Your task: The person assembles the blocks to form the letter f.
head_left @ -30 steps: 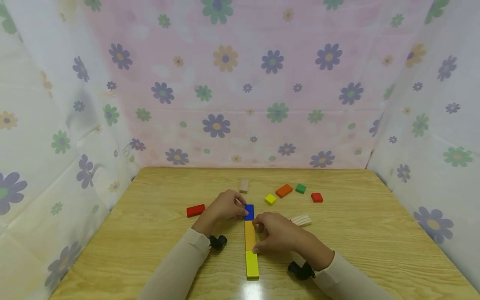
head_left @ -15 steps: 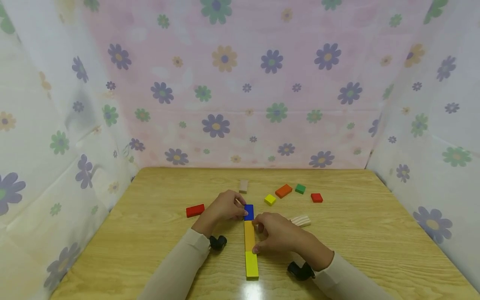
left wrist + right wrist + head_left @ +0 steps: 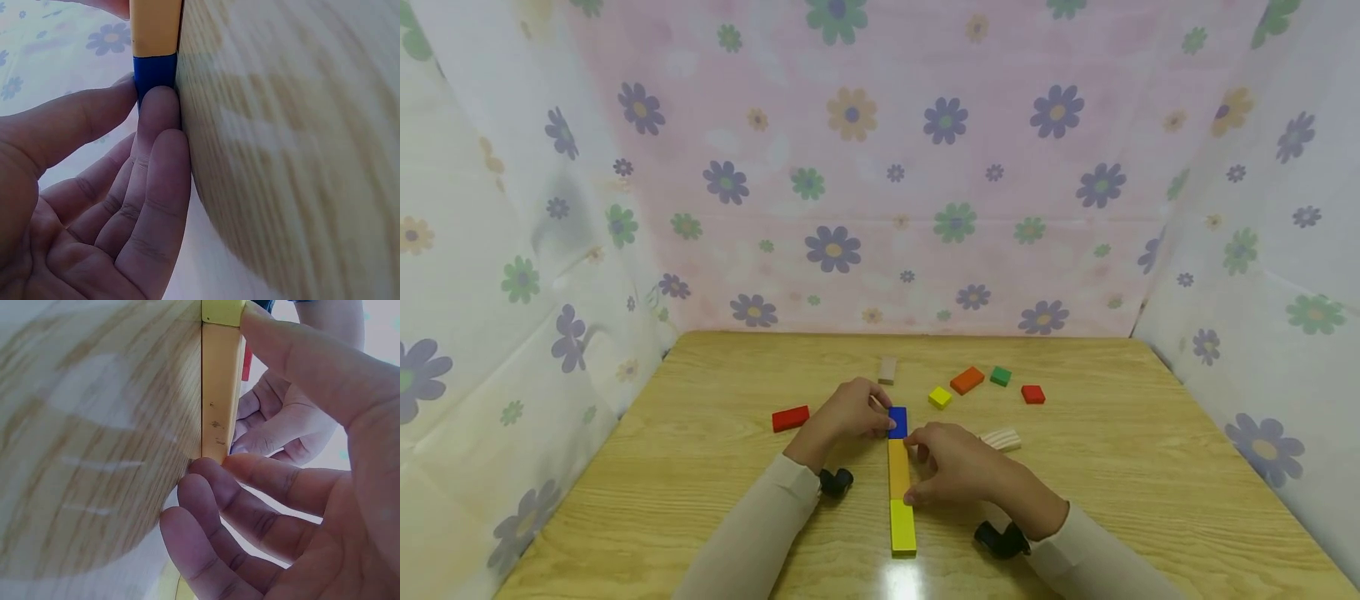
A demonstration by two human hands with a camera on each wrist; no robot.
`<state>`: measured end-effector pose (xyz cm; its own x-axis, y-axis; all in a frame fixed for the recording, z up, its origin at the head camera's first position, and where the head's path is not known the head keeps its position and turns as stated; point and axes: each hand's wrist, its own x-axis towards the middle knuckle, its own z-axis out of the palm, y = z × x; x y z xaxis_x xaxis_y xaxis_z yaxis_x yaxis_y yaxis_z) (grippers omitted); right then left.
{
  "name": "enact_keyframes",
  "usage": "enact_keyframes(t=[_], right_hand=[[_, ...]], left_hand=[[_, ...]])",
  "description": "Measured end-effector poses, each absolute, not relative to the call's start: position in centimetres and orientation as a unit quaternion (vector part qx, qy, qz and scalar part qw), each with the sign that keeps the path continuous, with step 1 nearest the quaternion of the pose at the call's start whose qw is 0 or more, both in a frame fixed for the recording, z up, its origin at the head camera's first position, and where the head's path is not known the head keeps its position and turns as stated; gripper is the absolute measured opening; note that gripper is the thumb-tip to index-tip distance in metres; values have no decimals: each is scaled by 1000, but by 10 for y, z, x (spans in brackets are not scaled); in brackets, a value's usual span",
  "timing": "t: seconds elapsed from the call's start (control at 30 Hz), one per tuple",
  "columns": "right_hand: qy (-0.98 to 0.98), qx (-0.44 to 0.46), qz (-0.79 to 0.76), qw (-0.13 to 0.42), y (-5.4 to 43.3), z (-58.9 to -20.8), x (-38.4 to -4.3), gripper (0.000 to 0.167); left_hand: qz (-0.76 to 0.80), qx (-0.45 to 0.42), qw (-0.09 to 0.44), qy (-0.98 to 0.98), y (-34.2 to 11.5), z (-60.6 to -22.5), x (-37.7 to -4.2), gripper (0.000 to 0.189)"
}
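Observation:
Three wooden blocks lie end to end in a straight row, seen in the head view: a blue block [image 3: 898,415] farthest, a light-orange block [image 3: 898,469] in the middle, a bright yellow block [image 3: 903,529] nearest. My left hand [image 3: 852,411] pinches the blue block from the left, its thumb on the top and fingertips [image 3: 161,103] along the side. From the right, my right hand [image 3: 958,464] holds the light-orange block lengthwise, the thumb at the seam with the yellow block and the index finger near the blue end. In the right wrist view the light-orange side [image 3: 219,394] has small dark marks.
Left of the row lies a red block [image 3: 791,418]. Farther back are a beige block [image 3: 887,371], a small yellow one [image 3: 940,397], an orange one [image 3: 967,380], a green one [image 3: 1001,376] and a small red one [image 3: 1033,394]. A ridged pale piece [image 3: 1002,439] sits behind my right hand.

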<state>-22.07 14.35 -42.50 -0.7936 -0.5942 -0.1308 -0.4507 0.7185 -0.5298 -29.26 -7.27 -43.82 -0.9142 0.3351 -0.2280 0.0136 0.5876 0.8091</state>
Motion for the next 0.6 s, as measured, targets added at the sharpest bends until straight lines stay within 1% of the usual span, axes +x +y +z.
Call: enact_keyframes(t=[0.3,0.6], right_hand=[[921,-290,-224,129,145,-424,-222,77],[921,-296,-221,124,144,-425,-222,78]], left_hand=[[439,112,179,873,-74,-438,-294,24],[437,120,178,873,-75,-439,-293,21]])
